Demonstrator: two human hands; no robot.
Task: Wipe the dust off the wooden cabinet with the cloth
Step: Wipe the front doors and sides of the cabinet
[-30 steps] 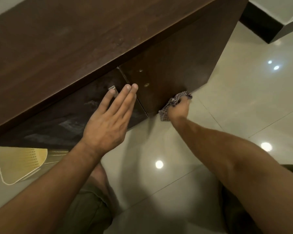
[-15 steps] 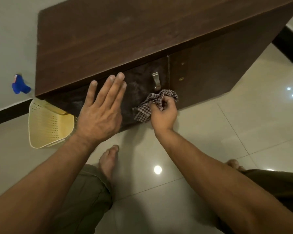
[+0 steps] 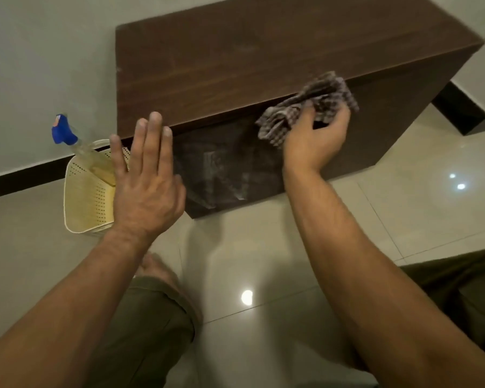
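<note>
Head view, 1 frame. Dark brown wooden cabinet [image 3: 263,51] stands low on the glossy pale tiled floor [image 3: 403,208], against the wall. Right hand [image 3: 317,141] grips a bunched brown-and-white checked cloth [image 3: 311,105], fingers curled round the wad, thumb side toward the panel. The cloth sits at the top front edge of the cabinet, right of centre, overlapping both the top board and the upper part of the front face. Left hand [image 3: 147,177] is flat with all fingers straight and holds nothing. It lies over the left part of the front face, fingertips level with the top edge; firm contact cannot be confirmed from this angle. The front panel [image 3: 221,169] between the 2 hands shows pale streaks and smears, read as dust partly disturbed. Left of the cabinet, a cream perforated plastic basket [image 3: 87,197] holds a clear spray bottle with a blue trigger head [image 3: 63,133]. Judgement: wiping is under way, at the front edge and upper front face. The next move likely calls for flattening the cloth and drawing it in overlapping passes across the streaked panel, with the left hand bracing the cabinet.
</note>
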